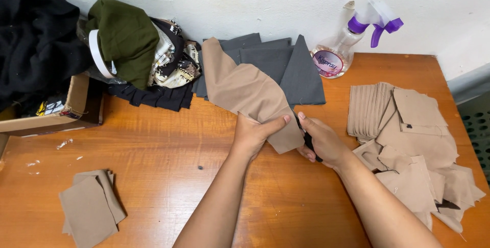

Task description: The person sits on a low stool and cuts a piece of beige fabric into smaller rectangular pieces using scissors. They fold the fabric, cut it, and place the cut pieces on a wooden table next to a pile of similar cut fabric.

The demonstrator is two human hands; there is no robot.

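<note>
Your left hand (253,134) grips the tan cloth (250,95) above the bench (168,151); your right hand (321,143) is closed on a dark tool — cut pieces (408,125) piled right, few (89,207) stacked left.

On the table (168,166) there's a spray bottle (339,49), grey fabric (286,66), a cardboard box (61,107), green cloth (125,38), plus tan pieces stacked right (413,135) and left (91,207).

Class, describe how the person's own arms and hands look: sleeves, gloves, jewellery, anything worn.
Both forearms are bare as far as the frame shows, with no sleeves in view. The left hand and right hand wear no gloves, and no rings, watch or bracelets are visible.
</note>
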